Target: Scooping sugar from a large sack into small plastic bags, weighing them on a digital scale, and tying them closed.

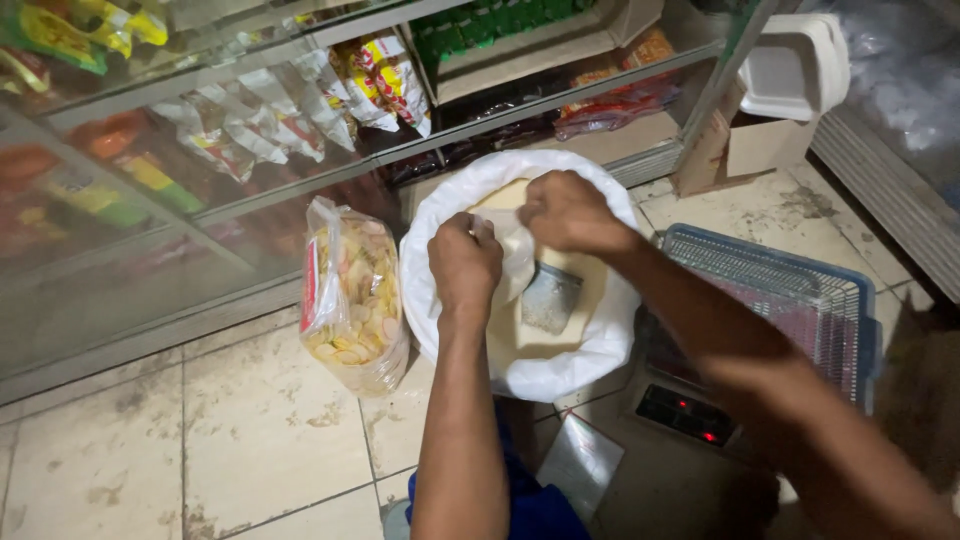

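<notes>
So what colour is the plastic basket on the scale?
Blue, a mesh-sided basket beside the right hand; the head view shows it.

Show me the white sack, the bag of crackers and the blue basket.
white sack [432,245], head view, on its rolled rim at left.
bag of crackers [352,300], head view, on its clear front.
blue basket [775,270], head view, on its mesh rim.

Tiled floor [250,430] bears white sack [440,215], chip bag [352,295], scale [690,415].

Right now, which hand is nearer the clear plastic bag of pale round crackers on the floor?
Left. The left hand is just beside the cracker bag; the right hand is farther off.
</notes>
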